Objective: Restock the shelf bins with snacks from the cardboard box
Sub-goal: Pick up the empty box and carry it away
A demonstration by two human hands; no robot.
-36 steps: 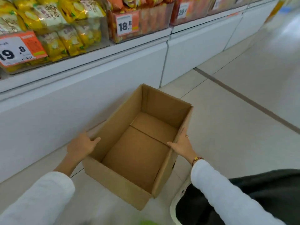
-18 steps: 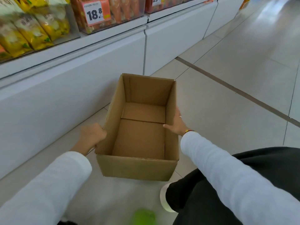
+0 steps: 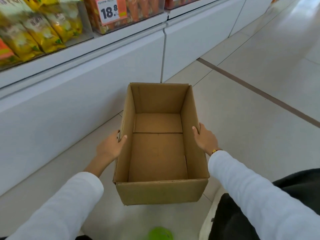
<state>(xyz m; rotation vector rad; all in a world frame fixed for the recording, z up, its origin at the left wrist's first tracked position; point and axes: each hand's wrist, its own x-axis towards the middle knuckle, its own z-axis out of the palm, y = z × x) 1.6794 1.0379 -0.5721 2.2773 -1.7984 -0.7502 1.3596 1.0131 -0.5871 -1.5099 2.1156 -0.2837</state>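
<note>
An open cardboard box (image 3: 161, 191) sits in front of me over the tiled floor, and nothing lies inside it. My left hand (image 3: 110, 146) grips its left wall, thumb hooked over the rim. My right hand (image 3: 205, 138) grips the right wall the same way, thumb inside the box. Up at the top left, clear shelf bins hold yellow snack bags (image 3: 43, 30). A neighbouring bin holds orange snack bags (image 3: 138, 9) behind an orange price tag (image 3: 110, 11) reading 18.8.
A white shelf base (image 3: 78, 94) runs along the left, close to the box. Pale floor tiles with a dark strip (image 3: 259, 92) stretch away to the right. A blurred green object (image 3: 160, 232) lies at the bottom edge. My dark trouser leg (image 3: 242, 213) is at lower right.
The box has turned to line up straight in front of me and sits closer. Both hands have shifted onto its side walls with thumbs over the rim. The view tilted down.
</note>
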